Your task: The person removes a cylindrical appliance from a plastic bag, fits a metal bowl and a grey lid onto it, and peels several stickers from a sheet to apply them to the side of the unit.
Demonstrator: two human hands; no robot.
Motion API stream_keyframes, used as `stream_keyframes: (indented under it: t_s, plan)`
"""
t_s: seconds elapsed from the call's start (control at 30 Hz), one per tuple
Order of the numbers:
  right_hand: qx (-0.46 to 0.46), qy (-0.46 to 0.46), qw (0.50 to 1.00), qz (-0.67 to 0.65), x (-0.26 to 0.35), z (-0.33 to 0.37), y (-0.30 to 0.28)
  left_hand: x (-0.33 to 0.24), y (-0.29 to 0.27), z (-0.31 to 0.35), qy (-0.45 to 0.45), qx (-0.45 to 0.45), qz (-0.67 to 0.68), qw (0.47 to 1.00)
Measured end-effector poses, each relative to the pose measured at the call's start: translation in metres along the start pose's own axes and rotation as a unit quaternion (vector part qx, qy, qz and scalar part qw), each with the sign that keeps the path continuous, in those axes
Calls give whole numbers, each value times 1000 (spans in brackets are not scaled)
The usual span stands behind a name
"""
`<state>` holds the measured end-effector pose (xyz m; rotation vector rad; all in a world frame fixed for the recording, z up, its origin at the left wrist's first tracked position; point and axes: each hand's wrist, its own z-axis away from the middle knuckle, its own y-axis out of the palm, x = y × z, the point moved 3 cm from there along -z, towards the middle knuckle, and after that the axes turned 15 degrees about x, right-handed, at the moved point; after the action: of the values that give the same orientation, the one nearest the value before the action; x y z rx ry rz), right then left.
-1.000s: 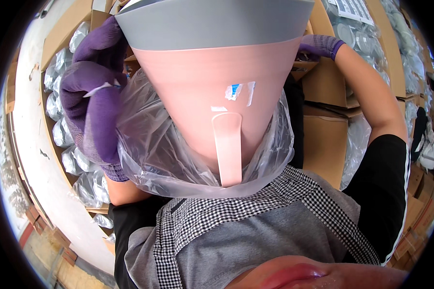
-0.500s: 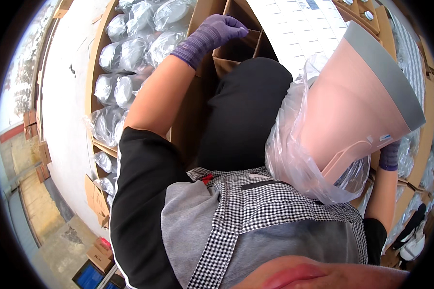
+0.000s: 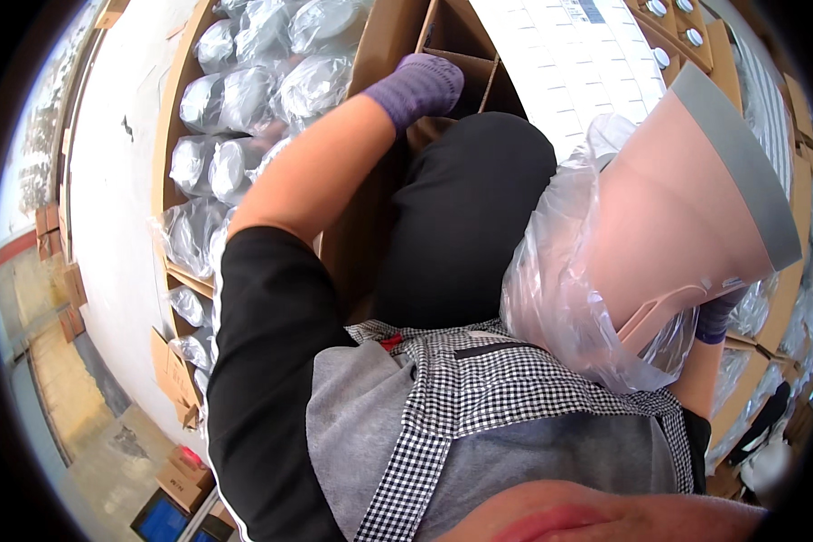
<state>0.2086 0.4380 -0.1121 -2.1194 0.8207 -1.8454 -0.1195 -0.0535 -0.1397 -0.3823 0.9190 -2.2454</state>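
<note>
A large pink tapered plastic vessel (image 3: 686,217) with a grey band at its wide end and a slim handle leans against my right side. Clear plastic bag (image 3: 556,289) wraps its narrower part. My right hand (image 3: 719,318), in a purple knit glove, holds the vessel from behind on its right side; its fingers are hidden. Left of my knee, my left hand (image 3: 429,88), gloved the same, reaches down at a divided cardboard carton (image 3: 465,68). Its fingers point away into the carton, so their grip does not show.
On the left stands an open carton (image 3: 176,149) packed with several bagged grey items (image 3: 244,95). A white slatted panel (image 3: 578,68) lies beyond my knee. White-capped items (image 3: 691,36) sit in a carton at the far right, with more bagged goods (image 3: 754,307) along the right.
My left hand has moved right and down, from above the carton's edge into its divided opening. The vessel has shifted slightly right and down with my right hand.
</note>
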Motion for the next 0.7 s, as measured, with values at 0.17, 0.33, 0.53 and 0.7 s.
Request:
stream_keyframes:
  t_s: [0.17, 0.33, 0.53, 0.7]
  plan:
    - [-15, 45, 993, 110, -16, 14, -5, -8, -15, -13, 28, 266, -7, 964]
    - [-35, 96, 992, -70, 16, 15, 20, 0, -28, -1, 53, 323, 134, 936]
    - [-16, 92, 995, -41, 39, 0, 35, 1, -17, 3, 48, 318, 117, 940]
    - [3, 73, 997, -14, 63, -22, 50, 8, 18, -8, 206, 211, -37, 955]
